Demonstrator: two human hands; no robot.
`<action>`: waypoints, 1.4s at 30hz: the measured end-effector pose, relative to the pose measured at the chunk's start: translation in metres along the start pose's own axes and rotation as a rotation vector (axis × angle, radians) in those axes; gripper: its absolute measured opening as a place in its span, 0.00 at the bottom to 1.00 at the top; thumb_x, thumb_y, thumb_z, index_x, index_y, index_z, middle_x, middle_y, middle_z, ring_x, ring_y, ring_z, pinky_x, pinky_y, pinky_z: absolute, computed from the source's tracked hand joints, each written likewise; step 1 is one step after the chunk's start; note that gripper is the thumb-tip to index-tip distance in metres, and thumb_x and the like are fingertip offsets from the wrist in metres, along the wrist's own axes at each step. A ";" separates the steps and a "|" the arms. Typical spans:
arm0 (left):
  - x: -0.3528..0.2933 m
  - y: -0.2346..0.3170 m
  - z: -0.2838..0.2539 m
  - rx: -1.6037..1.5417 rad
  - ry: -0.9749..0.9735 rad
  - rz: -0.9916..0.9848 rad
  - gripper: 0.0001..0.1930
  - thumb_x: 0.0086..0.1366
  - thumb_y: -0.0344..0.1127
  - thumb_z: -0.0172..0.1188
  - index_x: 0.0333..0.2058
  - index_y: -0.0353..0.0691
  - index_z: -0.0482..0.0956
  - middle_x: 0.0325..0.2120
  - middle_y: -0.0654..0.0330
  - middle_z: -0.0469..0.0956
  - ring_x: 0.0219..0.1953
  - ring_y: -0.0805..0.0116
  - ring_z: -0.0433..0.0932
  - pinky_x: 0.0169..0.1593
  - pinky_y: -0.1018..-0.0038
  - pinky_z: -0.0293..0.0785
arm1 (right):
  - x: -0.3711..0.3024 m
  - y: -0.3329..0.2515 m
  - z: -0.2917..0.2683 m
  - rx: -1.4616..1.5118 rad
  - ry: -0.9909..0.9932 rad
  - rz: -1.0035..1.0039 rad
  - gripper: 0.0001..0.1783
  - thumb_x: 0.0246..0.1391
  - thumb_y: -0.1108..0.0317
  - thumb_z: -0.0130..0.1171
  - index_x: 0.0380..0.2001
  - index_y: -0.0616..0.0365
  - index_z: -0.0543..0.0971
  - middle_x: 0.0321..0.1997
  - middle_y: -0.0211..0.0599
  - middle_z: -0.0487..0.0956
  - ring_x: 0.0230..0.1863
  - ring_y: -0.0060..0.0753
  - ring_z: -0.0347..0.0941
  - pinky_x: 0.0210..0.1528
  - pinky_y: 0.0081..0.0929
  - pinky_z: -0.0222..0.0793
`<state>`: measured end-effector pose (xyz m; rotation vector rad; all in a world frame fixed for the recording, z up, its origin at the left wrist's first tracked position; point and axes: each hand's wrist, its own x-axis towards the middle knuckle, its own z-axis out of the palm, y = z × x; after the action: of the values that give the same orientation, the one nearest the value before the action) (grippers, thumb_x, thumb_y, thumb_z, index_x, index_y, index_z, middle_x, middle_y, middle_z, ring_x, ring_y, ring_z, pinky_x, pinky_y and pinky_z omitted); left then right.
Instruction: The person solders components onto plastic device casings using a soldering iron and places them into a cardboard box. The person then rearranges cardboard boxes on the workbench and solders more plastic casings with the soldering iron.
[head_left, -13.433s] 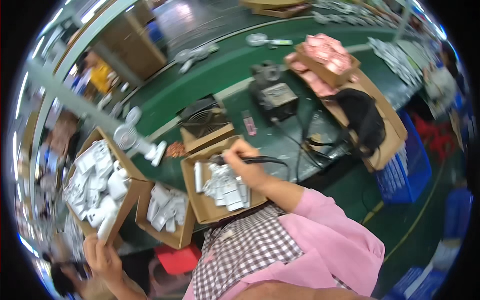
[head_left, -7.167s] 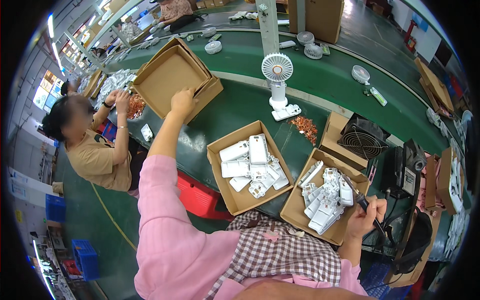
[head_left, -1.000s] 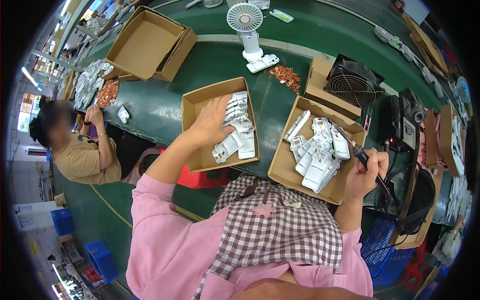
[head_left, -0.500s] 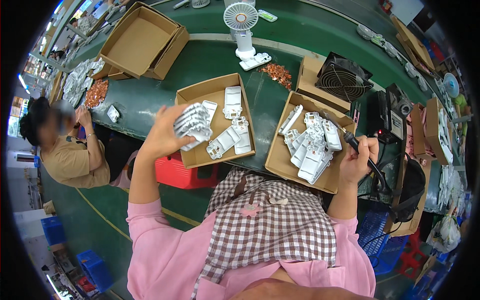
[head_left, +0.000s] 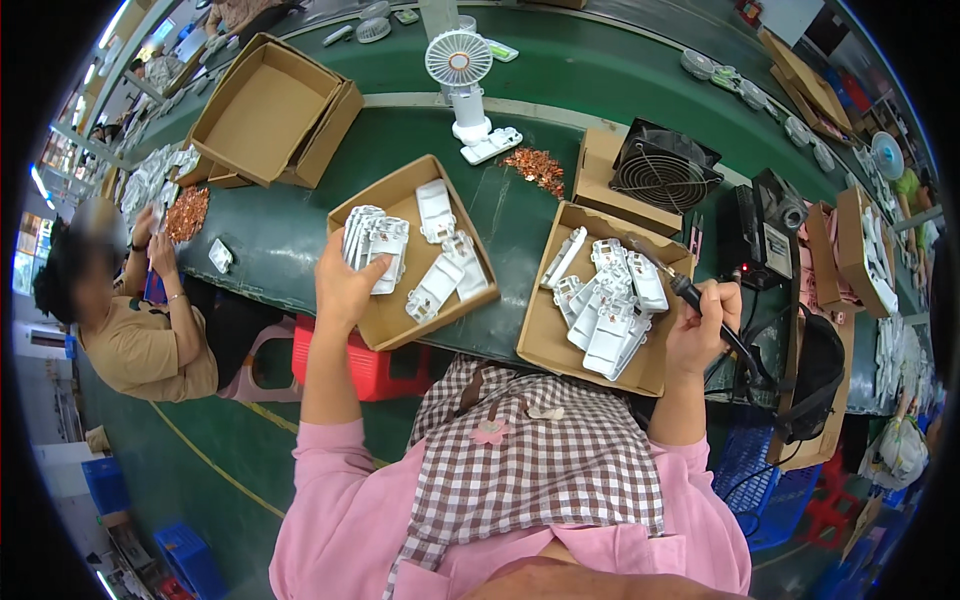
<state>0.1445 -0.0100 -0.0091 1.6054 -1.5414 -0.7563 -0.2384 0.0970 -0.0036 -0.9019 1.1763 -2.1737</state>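
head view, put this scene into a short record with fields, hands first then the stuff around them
left hand: holds a stack of white plastic parts at the left box
right hand: grips a soldering iron, tip over the right box
left box: cardboard, loose white parts inside
right box: cardboard, pile of white parts
behind boxes: white fan standing upright, copper-coloured bits, black fan
far left: another person
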 end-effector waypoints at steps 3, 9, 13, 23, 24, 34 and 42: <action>0.004 -0.001 0.014 -0.128 0.101 -0.062 0.24 0.48 0.30 0.68 0.44 0.30 0.72 0.38 0.51 0.79 0.39 0.65 0.78 0.44 0.71 0.72 | 0.001 0.000 -0.003 0.038 -0.032 0.039 0.11 0.55 0.74 0.51 0.22 0.56 0.61 0.17 0.25 0.60 0.15 0.14 0.52 0.17 0.12 0.49; 0.009 0.017 0.040 -0.196 0.082 -0.026 0.21 0.54 0.30 0.65 0.45 0.30 0.70 0.38 0.55 0.78 0.38 0.70 0.77 0.43 0.74 0.72 | 0.002 0.004 -0.005 0.084 -0.071 0.029 0.10 0.54 0.72 0.51 0.23 0.57 0.62 0.17 0.27 0.62 0.15 0.14 0.53 0.17 0.12 0.50; 0.010 0.013 0.035 -0.261 0.006 -0.073 0.22 0.54 0.29 0.65 0.47 0.30 0.69 0.39 0.55 0.77 0.39 0.71 0.76 0.43 0.75 0.72 | 0.002 0.000 -0.005 0.084 -0.076 0.039 0.10 0.54 0.71 0.51 0.23 0.57 0.63 0.18 0.28 0.63 0.16 0.13 0.52 0.16 0.12 0.49; -0.012 0.050 0.014 -0.504 -0.098 -0.067 0.24 0.55 0.26 0.62 0.51 0.33 0.67 0.41 0.58 0.75 0.39 0.73 0.75 0.43 0.78 0.71 | 0.005 0.005 -0.014 0.154 -0.100 0.015 0.11 0.56 0.71 0.52 0.23 0.57 0.63 0.17 0.27 0.64 0.14 0.13 0.54 0.15 0.13 0.50; -0.014 0.051 0.011 -0.537 -0.100 -0.069 0.24 0.55 0.26 0.61 0.51 0.32 0.66 0.41 0.57 0.75 0.39 0.70 0.76 0.42 0.75 0.73 | 0.005 0.005 -0.015 0.152 -0.109 0.001 0.11 0.56 0.70 0.52 0.24 0.57 0.64 0.17 0.27 0.64 0.14 0.13 0.55 0.15 0.13 0.50; -0.015 0.111 0.119 -1.110 -0.661 -0.160 0.34 0.49 0.26 0.61 0.57 0.33 0.61 0.49 0.48 0.71 0.50 0.52 0.74 0.36 0.69 0.79 | -0.003 0.000 -0.015 0.121 0.009 -0.030 0.08 0.59 0.66 0.52 0.32 0.60 0.70 0.23 0.36 0.73 0.14 0.16 0.64 0.14 0.11 0.58; -0.025 0.125 0.195 -0.994 -0.578 -0.116 0.33 0.50 0.24 0.66 0.54 0.33 0.60 0.43 0.55 0.74 0.44 0.68 0.75 0.49 0.72 0.73 | -0.011 0.000 -0.012 -0.013 -0.158 -0.181 0.15 0.50 0.78 0.63 0.35 0.58 0.66 0.31 0.33 0.71 0.26 0.15 0.64 0.27 0.12 0.61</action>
<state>-0.0885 -0.0064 -0.0090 0.7428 -1.0898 -1.8064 -0.2404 0.1106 -0.0115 -1.2033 1.0691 -2.1888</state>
